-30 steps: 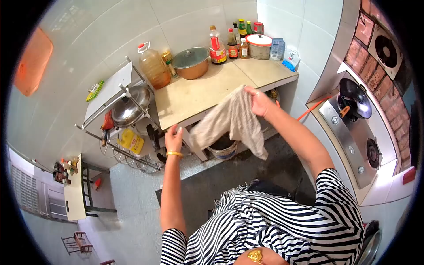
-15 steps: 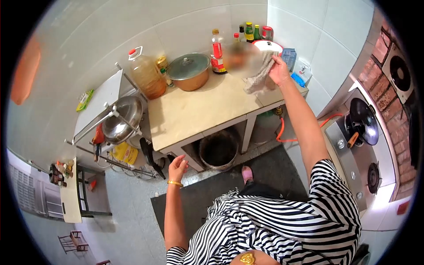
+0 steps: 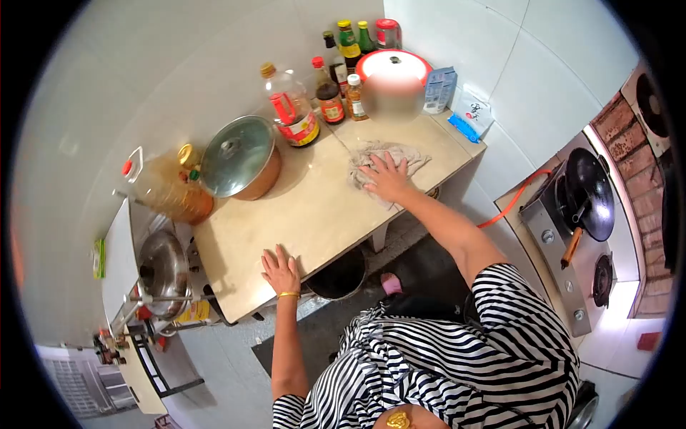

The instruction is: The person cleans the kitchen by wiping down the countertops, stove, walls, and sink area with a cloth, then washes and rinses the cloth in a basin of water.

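Note:
A crumpled grey-beige cloth [image 3: 411, 155] lies on the tiled counter [image 3: 314, 207], toward its right part. My right hand [image 3: 386, 177] presses down on the cloth with its fingers spread. Near the counter's front edge, my left hand [image 3: 280, 272] rests flat with fingers apart and nothing in it. A gold bangle circles the left wrist. Behind the hands stand a lidded pot [image 3: 243, 161], a big sauce bottle with a red handle [image 3: 291, 107] and a red-rimmed pot [image 3: 421, 69], whose front is blurred.
Several smaller bottles [image 3: 349, 46] line the back wall. A large oil jug [image 3: 168, 186] stands at the counter's left end, by a rack with a metal pan [image 3: 164, 268]. To the right is a gas stove [image 3: 564, 243] with a wok [image 3: 593, 193]. A blue-and-white packet [image 3: 471, 118] stands at the right corner.
The cloth, hanging from my right hand before, now lies spread on the counter under that hand. My left hand has come up from beside the counter onto its surface. The view has shifted closer.

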Motion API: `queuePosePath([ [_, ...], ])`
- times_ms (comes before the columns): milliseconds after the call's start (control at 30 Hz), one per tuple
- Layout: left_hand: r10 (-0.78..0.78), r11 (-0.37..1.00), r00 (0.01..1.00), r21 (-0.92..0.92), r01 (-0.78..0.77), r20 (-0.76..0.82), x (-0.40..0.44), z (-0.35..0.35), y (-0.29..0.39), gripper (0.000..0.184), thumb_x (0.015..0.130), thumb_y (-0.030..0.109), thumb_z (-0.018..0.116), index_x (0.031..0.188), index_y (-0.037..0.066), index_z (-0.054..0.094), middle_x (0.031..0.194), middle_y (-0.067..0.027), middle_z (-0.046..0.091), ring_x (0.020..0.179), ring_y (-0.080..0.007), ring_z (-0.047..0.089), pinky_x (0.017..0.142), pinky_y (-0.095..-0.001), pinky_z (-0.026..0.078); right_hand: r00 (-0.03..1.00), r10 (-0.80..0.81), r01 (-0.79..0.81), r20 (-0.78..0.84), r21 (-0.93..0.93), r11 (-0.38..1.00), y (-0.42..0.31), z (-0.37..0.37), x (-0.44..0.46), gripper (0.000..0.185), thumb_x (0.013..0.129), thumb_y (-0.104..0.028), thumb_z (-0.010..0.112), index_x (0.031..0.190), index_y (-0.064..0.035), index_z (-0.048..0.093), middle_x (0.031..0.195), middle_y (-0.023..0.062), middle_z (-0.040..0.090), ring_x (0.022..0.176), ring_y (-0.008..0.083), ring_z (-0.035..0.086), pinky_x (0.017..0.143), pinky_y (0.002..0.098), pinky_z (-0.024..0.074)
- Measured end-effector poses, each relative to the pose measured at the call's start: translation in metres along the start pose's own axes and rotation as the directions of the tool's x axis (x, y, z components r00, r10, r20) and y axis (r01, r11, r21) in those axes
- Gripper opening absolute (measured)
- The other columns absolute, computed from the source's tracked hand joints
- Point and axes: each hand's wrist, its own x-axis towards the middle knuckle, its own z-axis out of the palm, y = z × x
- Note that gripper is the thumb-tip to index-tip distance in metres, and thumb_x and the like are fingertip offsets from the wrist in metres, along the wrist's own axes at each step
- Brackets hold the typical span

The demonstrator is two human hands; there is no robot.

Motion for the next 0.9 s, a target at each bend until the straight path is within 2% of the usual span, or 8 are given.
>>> queuePosePath([
  [100, -0.062, 0.984, 0.998, 0.164, 0.064, -0.015, 0.004, 0.007, 0.011, 0.053, 0.080, 0.035, 0.042, 0.129, 0.017, 0.029, 0.135, -0.0181, 0.016, 0.124, -0.0338, 0.015, 0.093, -0.0581, 0.016, 0.999, 0.029, -0.031, -0.029, -0.096, 0.995, 0.045, -0.006, 0.010, 0.050, 0.080, -0.039, 0.042, 0.127, -0.0238, 0.030, 0.137, 0.0036, 0.014, 0.125, 0.0321, 0.010, 0.090, 0.0649, 0.0115],
  [233, -0.064, 0.987, 0.998, 0.145, 0.063, 0.000, 0.004, 0.003, 0.012, 0.054, 0.080, 0.035, 0.041, 0.129, 0.018, 0.028, 0.136, -0.0176, 0.015, 0.125, -0.0330, 0.013, 0.093, -0.0590, 0.013, 0.952, 0.266, -0.284, -0.153, -0.111, 0.953, 0.115, -0.010, 0.026, 0.050, 0.080, -0.038, 0.042, 0.126, -0.0214, 0.031, 0.135, 0.0037, 0.020, 0.125, 0.0300, 0.014, 0.089, 0.0645, 0.0162],
  [333, -0.062, 0.987, 0.998, 0.149, 0.063, -0.010, 0.004, 0.005, 0.012, 0.054, 0.080, 0.035, 0.041, 0.129, 0.017, 0.028, 0.135, -0.0181, 0.015, 0.125, -0.0331, 0.013, 0.093, -0.0587, 0.012, 0.925, 0.323, -0.344, -0.200, -0.080, 0.936, 0.131, -0.021, 0.040, 0.049, 0.079, -0.036, 0.045, 0.124, -0.0212, 0.032, 0.133, 0.0057, 0.023, 0.121, 0.0310, 0.021, 0.086, 0.0627, 0.0208],
  [400, -0.042, 0.987, 0.999, 0.155, 0.046, -0.031, 0.002, 0.004, 0.013, 0.055, 0.079, 0.035, 0.041, 0.129, 0.016, 0.028, 0.135, -0.0184, 0.016, 0.125, -0.0335, 0.014, 0.093, -0.0584, 0.012, 0.823, 0.533, -0.545, -0.197, -0.012, 0.838, 0.118, -0.029, 0.053, 0.049, 0.077, -0.034, 0.048, 0.122, -0.0193, 0.035, 0.129, 0.0076, 0.027, 0.114, 0.0312, 0.029, 0.083, 0.0574, 0.0266],
  [500, -0.042, 0.986, 0.998, 0.157, 0.048, -0.043, 0.003, 0.003, 0.014, 0.056, 0.078, 0.035, 0.042, 0.129, 0.015, 0.029, 0.135, -0.0191, 0.017, 0.124, -0.0346, 0.016, 0.093, -0.0588, 0.012, 0.879, 0.389, -0.433, -0.276, -0.122, 0.893, 0.072, -0.001, 0.068, 0.048, 0.076, -0.032, 0.049, 0.120, -0.0167, 0.037, 0.127, 0.0086, 0.031, 0.107, 0.0302, 0.034, 0.081, 0.0517, 0.0297],
  [633, -0.071, 0.985, 0.997, 0.154, 0.074, -0.023, 0.003, 0.000, 0.017, 0.056, 0.079, 0.035, 0.041, 0.130, 0.017, 0.027, 0.136, -0.0172, 0.015, 0.126, -0.0324, 0.013, 0.095, -0.0568, 0.011, 0.984, -0.033, 0.009, -0.175, -0.132, 0.991, -0.015, 0.023, 0.074, 0.049, 0.076, -0.032, 0.049, 0.120, -0.0131, 0.037, 0.128, 0.0104, 0.030, 0.112, 0.0313, 0.031, 0.085, 0.0501, 0.0274],
  [733, -0.089, 0.985, 0.996, 0.147, 0.090, -0.013, 0.004, -0.003, 0.018, 0.055, 0.078, 0.035, 0.041, 0.129, 0.016, 0.028, 0.135, -0.0176, 0.016, 0.125, -0.0333, 0.015, 0.095, -0.0571, 0.012, 0.982, -0.034, 0.033, -0.188, -0.011, 0.999, -0.049, 0.029, 0.103, 0.051, 0.077, -0.032, 0.048, 0.122, -0.0120, 0.034, 0.131, 0.0123, 0.026, 0.118, 0.0329, 0.024, 0.090, 0.0529, 0.0214],
  [900, -0.088, 0.990, 0.995, 0.105, 0.092, -0.036, 0.005, -0.002, 0.017, 0.053, 0.077, 0.034, 0.043, 0.127, 0.017, 0.032, 0.135, -0.0172, 0.018, 0.124, -0.0342, 0.018, 0.094, -0.0580, 0.014, 0.993, 0.003, -0.002, -0.116, 0.009, 1.000, -0.060, 0.030, 0.131, 0.053, 0.079, -0.033, 0.045, 0.126, -0.0116, 0.030, 0.133, 0.0135, 0.021, 0.123, 0.0340, 0.016, 0.094, 0.0544, 0.0146],
])
